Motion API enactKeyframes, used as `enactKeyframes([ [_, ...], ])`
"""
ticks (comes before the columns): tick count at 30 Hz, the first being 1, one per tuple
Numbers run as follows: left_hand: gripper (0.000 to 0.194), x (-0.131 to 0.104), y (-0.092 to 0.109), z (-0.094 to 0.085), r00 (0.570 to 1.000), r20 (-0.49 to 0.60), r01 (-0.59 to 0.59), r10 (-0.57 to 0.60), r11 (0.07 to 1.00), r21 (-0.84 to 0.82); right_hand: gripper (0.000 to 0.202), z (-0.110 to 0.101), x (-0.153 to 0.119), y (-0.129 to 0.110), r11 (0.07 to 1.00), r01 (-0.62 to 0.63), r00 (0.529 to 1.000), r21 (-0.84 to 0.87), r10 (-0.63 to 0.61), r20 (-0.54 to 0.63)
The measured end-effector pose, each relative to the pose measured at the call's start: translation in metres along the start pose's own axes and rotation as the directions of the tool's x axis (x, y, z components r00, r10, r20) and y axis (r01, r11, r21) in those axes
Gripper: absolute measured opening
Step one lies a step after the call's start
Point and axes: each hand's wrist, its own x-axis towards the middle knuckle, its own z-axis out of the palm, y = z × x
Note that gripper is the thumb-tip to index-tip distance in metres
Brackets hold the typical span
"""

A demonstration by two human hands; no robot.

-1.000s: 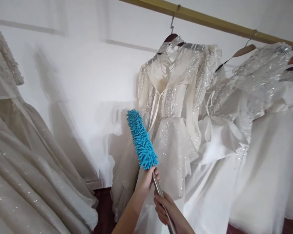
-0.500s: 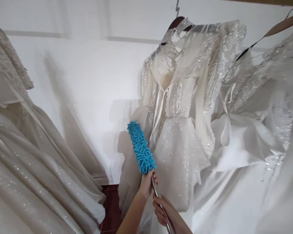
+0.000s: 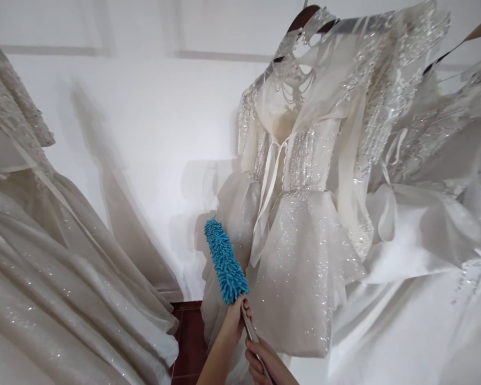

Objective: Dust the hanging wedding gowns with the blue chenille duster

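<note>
A duster [image 3: 225, 262] with a fluffy blue head and a metal handle points up and to the left at the lower middle. My left hand [image 3: 237, 315] is closed around the handle just below the blue head. Lower down, my right hand [image 3: 261, 359] grips the same handle. Behind the duster hangs a white sparkling dress [image 3: 300, 240] with a beaded bodice, sheer sleeves and a ribbon tie at the waist. The blue head is in front of the left side of its skirt; whether they touch I cannot tell.
A dark hanger [image 3: 302, 18] carries the dress. Another white gown [image 3: 420, 224] hangs close on the right, and a glittering gown [image 3: 64, 256] fills the left side. Behind stands a white wall [image 3: 152, 128], above a dark red tiled floor [image 3: 188, 337].
Both hands and the duster have shifted slightly down and left. The dress appears larger and its upper part sits higher and further right in view. Both hands keep their grip.
</note>
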Motion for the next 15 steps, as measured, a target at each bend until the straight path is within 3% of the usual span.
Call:
enactKeyframes([
  [4, 0.052, -0.007, 0.021, 0.010, 0.998, 0.038, -0.046, 0.047, 0.998, -0.034, 0.044, 0.012, -0.003, -0.011, 0.999, 0.048, 0.999, -0.019, -0.047, 0.017],
  [10, 0.049, -0.030, 0.060, 0.058, 0.963, 0.228, -0.146, 0.141, 0.989, 0.002, 0.041, 0.016, -0.010, -0.035, 0.975, 0.219, 0.976, -0.050, -0.219, -0.008],
  [15, 0.052, -0.028, 0.063, 0.076, 0.945, 0.313, -0.126, 0.099, 0.990, 0.069, 0.049, 0.008, -0.007, -0.045, 0.964, 0.262, 0.962, -0.055, -0.265, -0.063],
])
